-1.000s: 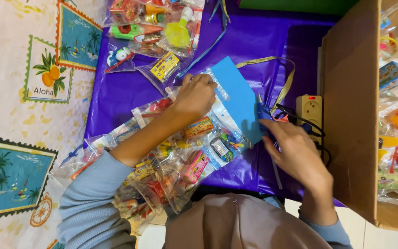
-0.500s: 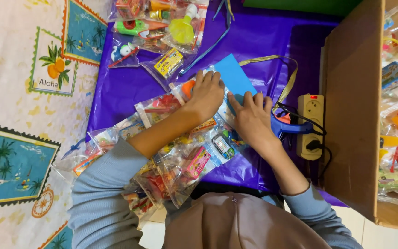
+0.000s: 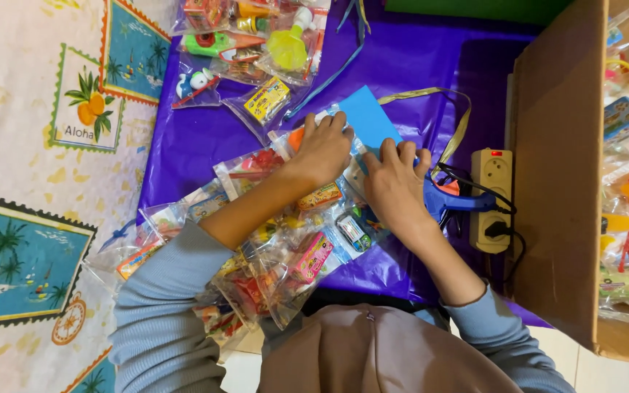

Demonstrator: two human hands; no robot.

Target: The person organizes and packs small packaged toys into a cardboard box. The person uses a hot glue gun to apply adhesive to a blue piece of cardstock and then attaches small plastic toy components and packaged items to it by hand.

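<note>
Blue card (image 3: 367, 116) lies at the middle of the purple sheet (image 3: 416, 65), tilted, its long side running from 10 o'clock to 4 o'clock, on top of a clear toy packet whose edge shows beneath it. Both hands press down on the card's lower end. The left hand (image 3: 323, 149) lies flat at the card's 8 o'clock corner, fingers nearly straight and close together, tips touching the card's edge and the packet under it; it grips nothing. The right hand (image 3: 394, 185) sits just at 4 o'clock of the left, palm down, fingers spread a little and laid on the card's lower edge, likewise pressing rather than clasping. Just beside the right hand at 3 o'clock lies a blue glue gun (image 3: 453, 204), its black cord running to a cream power strip (image 3: 491, 196) with a red lit switch, farther out at 3 o'clock. Under the left forearm, towards 7 o'clock, a row of clear toy packets (image 3: 285, 255) overlaps across the sheet; more toy packets (image 3: 256, 44) lie in a heap at 11 o'clock. A gold ribbon (image 3: 460, 127) curls at 2 o'clock of the card. A cardboard box (image 3: 555, 182) holding further packets stands at the far 3 o'clock edge, and a printed tropical cloth (image 3: 38, 182) covers the surface at 9 o'clock.
</note>
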